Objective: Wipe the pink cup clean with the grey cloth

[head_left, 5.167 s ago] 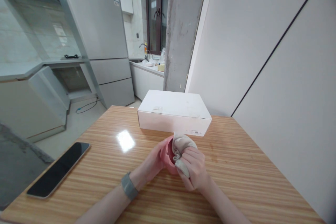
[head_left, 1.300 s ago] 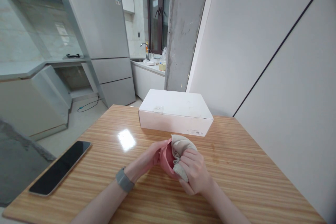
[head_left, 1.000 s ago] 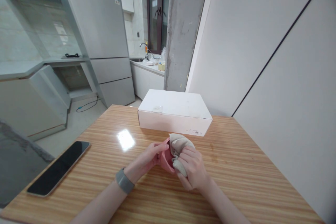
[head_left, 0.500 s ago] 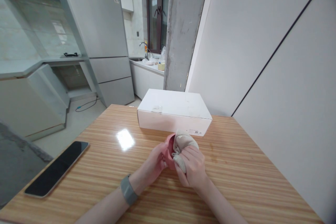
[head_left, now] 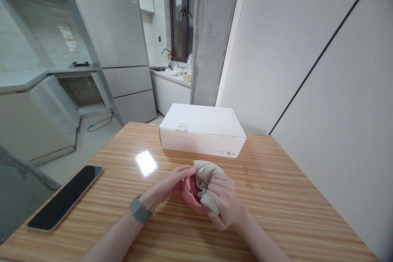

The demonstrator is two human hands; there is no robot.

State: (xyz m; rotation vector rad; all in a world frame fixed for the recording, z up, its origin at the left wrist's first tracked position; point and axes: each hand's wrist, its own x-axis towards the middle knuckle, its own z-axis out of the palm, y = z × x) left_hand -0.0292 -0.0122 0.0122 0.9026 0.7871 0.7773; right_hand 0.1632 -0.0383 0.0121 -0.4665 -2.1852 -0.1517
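A small pink bowl [head_left: 190,195] is tipped on its side just above the wooden table [head_left: 276,196], its mouth turned toward my right. My left hand [head_left: 167,184] grips its rim and back; a grey watch band sits on that wrist. My right hand [head_left: 223,202] is closed on a beige cloth [head_left: 205,175] that is bunched up and pressed into the bowl's mouth. Most of the bowl's inside is hidden by the cloth and my fingers.
A closed white cardboard box [head_left: 202,129] lies on the table just beyond my hands. A dark phone [head_left: 66,196] lies face up near the table's left edge. A white wall runs close along the right. A fridge [head_left: 116,41] and kitchen counters stand behind.
The bowl and both hands have shifted slightly left and toward me. My left fingers have moved up onto the bowl's rim, and the cloth has turned inside the bowl's mouth.
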